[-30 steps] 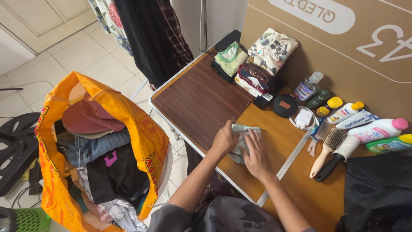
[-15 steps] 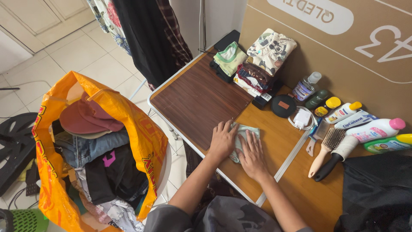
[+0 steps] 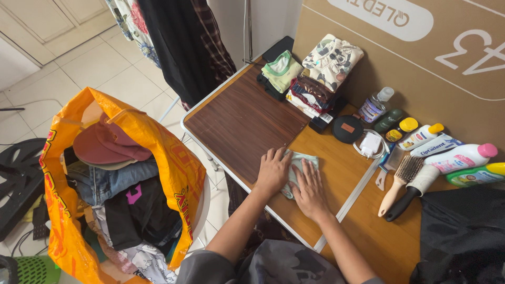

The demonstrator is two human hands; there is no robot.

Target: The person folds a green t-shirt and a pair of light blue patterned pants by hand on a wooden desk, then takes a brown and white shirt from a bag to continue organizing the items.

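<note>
Both your hands lie flat on a small pale green cloth (image 3: 300, 167) near the front edge of the desk (image 3: 247, 126). Your left hand (image 3: 273, 171) covers the cloth's left side and your right hand (image 3: 310, 192) its lower right, fingers (image 3: 307, 171) stretched out and released, pressing down and gripping nothing. The cloth already looks like a compact folded rectangle, most of it hidden under your palms, so by this view the fold is close to done and only the smoothing is in hand.

To the left of your fingers, down on the tiled floor, an orange bag (image 3: 158, 152) stands open and full: a maroon cap (image 3: 108, 144) on top, jeans (image 3: 105, 181) and dark garments under it. Judging from that load, much clothing is unfolded yet.

To the right of your fingers lie a hairbrush (image 3: 402, 179), a white charger (image 3: 370, 144) and a row of toiletry bottles (image 3: 452, 155).

Beyond your fingertips, at the far end of the desk, a stack of folded clothes (image 3: 315, 79) rests against a large cardboard box (image 3: 421, 58): the share that appears finished. The cloth under your hands lies well apart from that stack.
</note>
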